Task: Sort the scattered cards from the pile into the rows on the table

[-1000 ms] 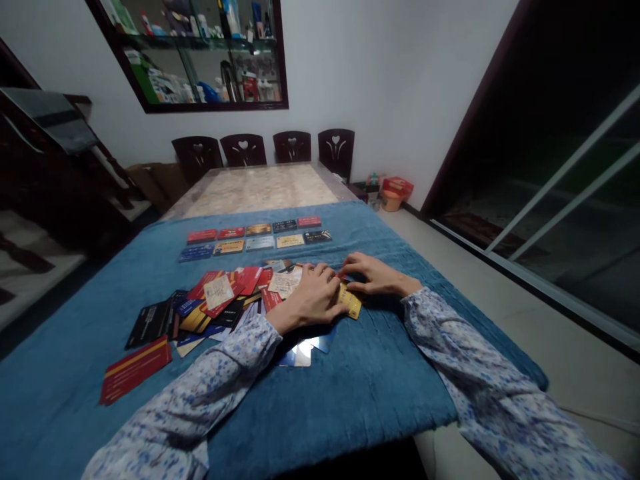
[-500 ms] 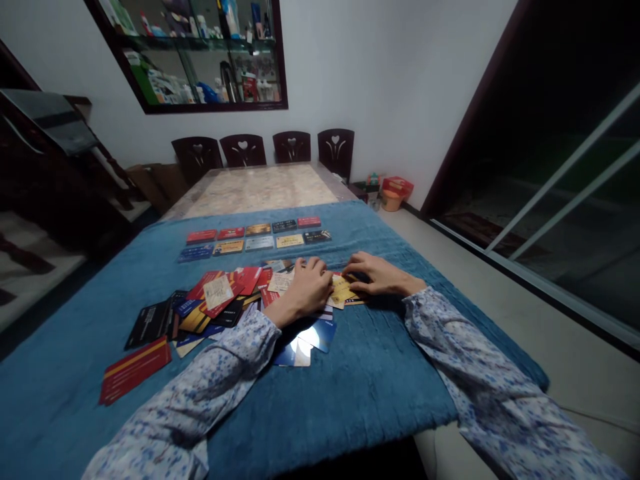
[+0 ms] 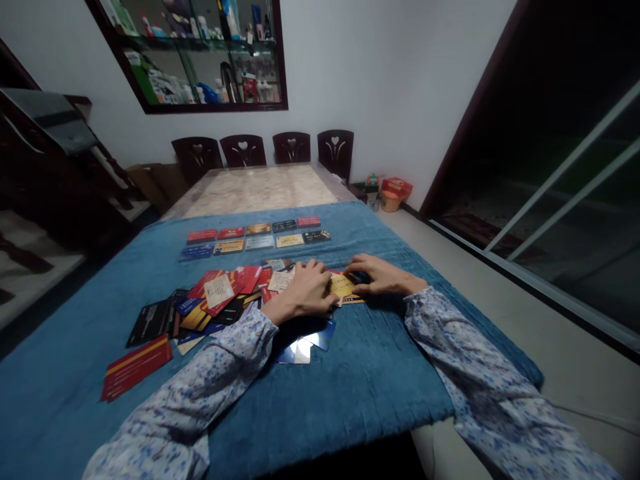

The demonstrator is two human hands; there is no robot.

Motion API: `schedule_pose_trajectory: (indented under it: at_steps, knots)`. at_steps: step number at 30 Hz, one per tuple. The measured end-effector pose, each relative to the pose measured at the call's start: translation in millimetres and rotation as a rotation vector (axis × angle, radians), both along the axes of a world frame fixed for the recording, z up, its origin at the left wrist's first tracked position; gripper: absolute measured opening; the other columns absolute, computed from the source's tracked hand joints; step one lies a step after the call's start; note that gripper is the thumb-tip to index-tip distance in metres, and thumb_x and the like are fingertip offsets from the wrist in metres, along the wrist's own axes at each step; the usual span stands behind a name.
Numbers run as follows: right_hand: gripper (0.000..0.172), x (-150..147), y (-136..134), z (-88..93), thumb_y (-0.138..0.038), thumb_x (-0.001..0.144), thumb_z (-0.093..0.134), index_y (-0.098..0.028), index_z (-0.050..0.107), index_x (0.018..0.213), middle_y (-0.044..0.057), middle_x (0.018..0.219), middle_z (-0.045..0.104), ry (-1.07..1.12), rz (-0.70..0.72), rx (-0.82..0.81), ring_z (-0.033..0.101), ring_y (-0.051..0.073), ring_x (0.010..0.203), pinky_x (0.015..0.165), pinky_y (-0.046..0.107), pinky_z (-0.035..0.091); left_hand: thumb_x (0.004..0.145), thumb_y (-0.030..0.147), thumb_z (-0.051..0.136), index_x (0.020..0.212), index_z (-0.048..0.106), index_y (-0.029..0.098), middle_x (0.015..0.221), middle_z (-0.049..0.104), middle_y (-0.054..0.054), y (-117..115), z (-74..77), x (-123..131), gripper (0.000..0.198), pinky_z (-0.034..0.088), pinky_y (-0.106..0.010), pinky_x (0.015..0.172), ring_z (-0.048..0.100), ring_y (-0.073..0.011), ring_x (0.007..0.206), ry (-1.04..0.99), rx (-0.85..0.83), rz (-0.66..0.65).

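Observation:
A yellow card point(image 3: 341, 287) lies over other cards at the right end of a loose pile. The thumb and fingers of my right hand point(image 3: 379, 275) are bent around its right side, gripping its edges. My left hand point(image 3: 304, 292) rests palm down across the pile, its fingers spread and its thumb beside the yellow card's left side. Some cards under it are hidden. Left of that hand are red cards point(image 3: 249, 279), black cards point(image 3: 150, 322) and a card with a pale worn patch point(image 3: 219, 291). Below it, blue cards point(image 3: 323, 335) catch a bright glare.
Two rows of neatly stacked cards stand beyond the pile, among them a silver stack point(image 3: 259, 242) and a black stack point(image 3: 317, 236). Fanned red cards point(image 3: 137, 365) lie at the left. A blue cloth point(image 3: 360, 393) covers the near table; several chairs point(image 3: 336, 152) stand behind.
My left thumb has shifted outward, and the left hand sits slightly lower over the pile. The right hand stays at the yellow card, nearly unmoved.

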State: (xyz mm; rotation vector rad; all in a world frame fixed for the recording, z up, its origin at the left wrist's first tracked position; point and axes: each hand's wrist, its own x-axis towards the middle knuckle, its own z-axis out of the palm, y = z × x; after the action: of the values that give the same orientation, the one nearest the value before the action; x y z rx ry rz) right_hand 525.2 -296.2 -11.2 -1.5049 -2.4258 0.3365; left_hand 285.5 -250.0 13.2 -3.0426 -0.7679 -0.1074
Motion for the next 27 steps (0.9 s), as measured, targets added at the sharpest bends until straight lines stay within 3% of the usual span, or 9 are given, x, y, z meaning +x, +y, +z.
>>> schedule_pose_trajectory:
  at_steps: [12,18,27]
  knots:
    - [0.045,3.1,3.9,-12.6,-0.052,0.086,0.070,-0.022,0.066,0.119,0.008,0.103,0.057,0.026,0.000,0.066,0.054,0.025,0.097,0.086,0.040,0.046,0.086,0.046,0.064,0.101,0.064,0.015,0.115,0.060,-0.014,3.6,-5.1,0.6,0.034,0.038,-0.048,0.095,0.050,-0.0325,0.114,0.016,-0.128,0.054]
    - [0.046,3.5,5.3,-15.2,-0.054,0.084,0.072,-0.021,0.065,0.115,0.008,0.103,0.057,0.058,-0.015,0.086,0.054,0.025,0.099,0.087,0.041,0.047,0.088,0.034,0.056,0.103,0.063,0.017,0.114,0.061,-0.013,2.4,-8.3,1.1,0.024,0.039,-0.051,0.095,0.052,-0.0318,0.111,-0.003,-0.063,0.050]
    - [0.044,3.6,7.2,-20.1,-0.048,0.081,0.075,-0.020,0.061,0.111,0.007,0.103,0.056,0.145,-0.028,0.093,0.056,0.023,0.093,0.085,0.039,0.050,0.087,0.034,0.058,0.105,0.063,0.017,0.109,0.059,-0.014,3.0,-15.2,2.3,0.026,0.041,-0.048,0.094,0.052,-0.0310,0.107,-0.050,-0.022,0.078]
